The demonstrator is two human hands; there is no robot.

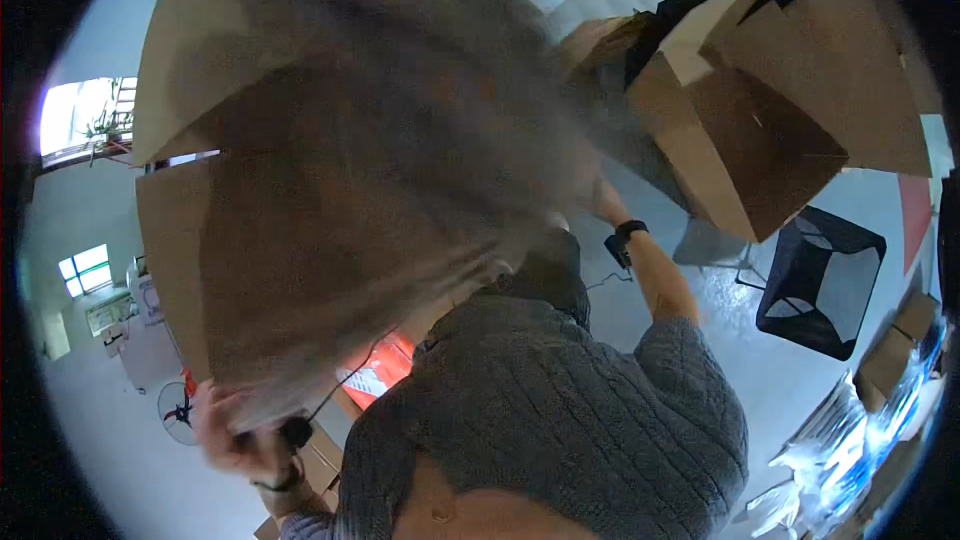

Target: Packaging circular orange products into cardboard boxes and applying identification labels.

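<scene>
A thin see-through plastic sheet point(430, 130), smeared by motion, stretches across the view in front of me. Behind it stands a large open cardboard box point(170, 270) with its flaps spread. At the lower left, my left hand point(235, 430) is closed on a gathered edge of the plastic; its fingers are blurred. My right hand point(607, 202), wearing a black wrist device point(622, 240), is at the right edge of the sheet and appears closed on it, with the fingertips hidden in the blur.
Another open cardboard box point(740, 140) stands at the upper right. Below it is a black-framed mesh bin point(825, 280). Wrapped plastic packages point(840, 440) lie at the lower right. A red and white package point(380, 365) and a thin cable lie near my left arm. A fan point(177, 412) stands farther left.
</scene>
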